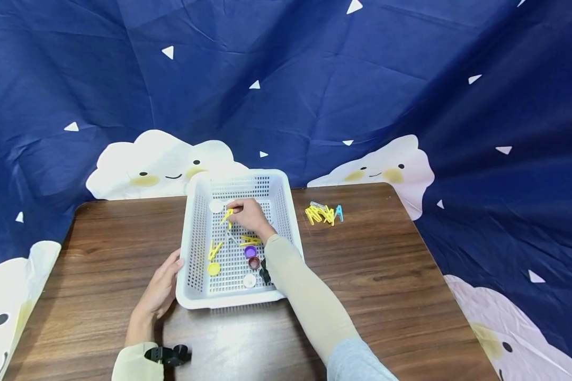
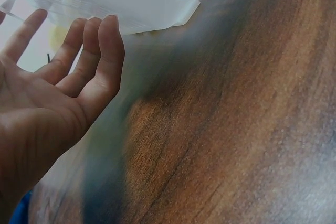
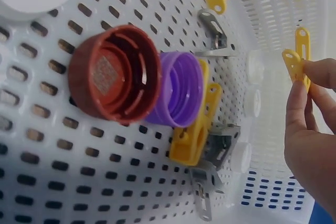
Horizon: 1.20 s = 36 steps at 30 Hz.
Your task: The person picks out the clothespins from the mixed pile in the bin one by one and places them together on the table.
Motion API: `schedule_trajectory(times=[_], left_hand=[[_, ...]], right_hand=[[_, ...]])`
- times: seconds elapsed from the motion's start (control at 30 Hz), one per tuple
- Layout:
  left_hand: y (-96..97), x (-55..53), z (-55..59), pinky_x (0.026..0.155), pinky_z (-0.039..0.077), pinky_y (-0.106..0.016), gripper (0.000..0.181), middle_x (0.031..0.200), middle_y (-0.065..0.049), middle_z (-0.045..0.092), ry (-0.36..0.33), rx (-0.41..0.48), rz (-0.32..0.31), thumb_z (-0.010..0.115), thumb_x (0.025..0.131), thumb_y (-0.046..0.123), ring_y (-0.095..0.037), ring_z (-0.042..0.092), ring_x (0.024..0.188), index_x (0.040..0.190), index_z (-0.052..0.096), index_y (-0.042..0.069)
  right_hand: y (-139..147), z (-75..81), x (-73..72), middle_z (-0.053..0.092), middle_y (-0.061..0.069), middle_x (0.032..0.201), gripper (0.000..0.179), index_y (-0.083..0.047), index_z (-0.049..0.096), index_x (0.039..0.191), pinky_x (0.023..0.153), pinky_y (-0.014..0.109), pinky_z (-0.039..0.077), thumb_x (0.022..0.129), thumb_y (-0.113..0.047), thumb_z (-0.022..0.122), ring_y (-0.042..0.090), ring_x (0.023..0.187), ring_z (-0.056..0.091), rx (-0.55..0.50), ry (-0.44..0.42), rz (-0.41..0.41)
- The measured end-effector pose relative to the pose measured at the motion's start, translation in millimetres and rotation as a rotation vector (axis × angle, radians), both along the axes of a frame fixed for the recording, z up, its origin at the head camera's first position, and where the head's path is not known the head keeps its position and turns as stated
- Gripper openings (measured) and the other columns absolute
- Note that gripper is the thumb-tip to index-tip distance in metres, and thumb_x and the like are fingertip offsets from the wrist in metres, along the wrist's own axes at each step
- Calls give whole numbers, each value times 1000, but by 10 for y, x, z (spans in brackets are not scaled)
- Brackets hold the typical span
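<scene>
Inside a white perforated plastic basket (image 1: pixel 219 302), my right hand (image 1: pixel 250 216) pinches a yellow clothespin (image 3: pixel 294 65) between thumb and fingers, above the basket floor. My left hand (image 1: pixel 159 288) rests its fingertips at the outside of the basket's left wall, fingers loosely bent and palm bare in the left wrist view. Under my right forearm lie a brown-red bottle cap (image 3: pixel 84 77), a purple cap (image 3: pixel 195 90), another yellow clothespin (image 3: pixel 181 148) and metal clips (image 3: pixel 218 153). A yellow cap (image 1: pixel 213 269) and a yellow clothespin (image 1: pixel 213 251) lie toward the basket's left side.
Right of the basket, several yellow clothespins (image 1: pixel 314 214) lie heaped with a blue clothespin (image 1: pixel 339 213) and a metal clip (image 1: pixel 318 205) on the wooden table (image 1: pixel 376 270). A blue curtain (image 1: pixel 305 106) hangs behind. White caps (image 1: pixel 249 280) also lie in the basket.
</scene>
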State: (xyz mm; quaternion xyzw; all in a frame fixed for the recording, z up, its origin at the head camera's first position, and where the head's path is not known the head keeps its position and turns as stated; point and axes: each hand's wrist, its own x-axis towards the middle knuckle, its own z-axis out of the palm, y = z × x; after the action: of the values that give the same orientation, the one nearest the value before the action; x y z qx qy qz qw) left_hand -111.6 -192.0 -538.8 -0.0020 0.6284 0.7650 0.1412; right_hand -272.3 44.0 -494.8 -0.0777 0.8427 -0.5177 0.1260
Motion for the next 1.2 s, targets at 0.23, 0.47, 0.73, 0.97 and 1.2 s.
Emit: schedule_trajectory(times=[0.23, 0.47, 0.73, 0.97, 1.2], left_hand=[[0, -6, -7, 94, 50, -27, 63, 153, -18, 40, 3, -5, -4, 40, 110, 38, -6, 56, 121, 160, 23, 3], [12, -3, -5, 94, 50, -27, 62, 155, -28, 31, 5, -17, -8, 38, 111, 38, -7, 56, 120, 160, 22, 2], [-6, -7, -29, 94, 50, -27, 61, 146, -11, 45, 21, -17, -3, 38, 111, 37, -9, 56, 121, 159, 25, 3], [-8, -4, -29, 94, 50, -27, 62, 144, -7, 47, 18, -21, -3, 38, 111, 38, -9, 57, 120, 159, 24, 3], [-4, 0, -31, 95, 49, -27, 62, 153, -22, 36, 10, -20, -4, 38, 111, 39, -8, 56, 121, 160, 24, 4]], right_hand=[[39, 73, 1, 70, 2, 97, 37, -3, 73, 122, 77, 25, 50, 85, -3, 76, 13, 85, 61, -22, 23, -10], [122, 144, -15, 70, 3, 98, 35, -5, 74, 121, 76, 26, 51, 86, -4, 75, 14, 86, 62, -66, 17, -30], [246, 232, -43, 70, 8, 103, 32, -4, 74, 120, 78, 27, 53, 88, -3, 74, 16, 91, 63, -112, 32, -37], [319, 310, -40, 70, 11, 101, 34, 2, 71, 122, 76, 24, 51, 87, 0, 74, 15, 87, 61, -120, 44, -58], [407, 354, -61, 67, 8, 96, 33, 2, 72, 121, 72, 23, 49, 88, 1, 73, 14, 84, 58, -134, 41, -90]])
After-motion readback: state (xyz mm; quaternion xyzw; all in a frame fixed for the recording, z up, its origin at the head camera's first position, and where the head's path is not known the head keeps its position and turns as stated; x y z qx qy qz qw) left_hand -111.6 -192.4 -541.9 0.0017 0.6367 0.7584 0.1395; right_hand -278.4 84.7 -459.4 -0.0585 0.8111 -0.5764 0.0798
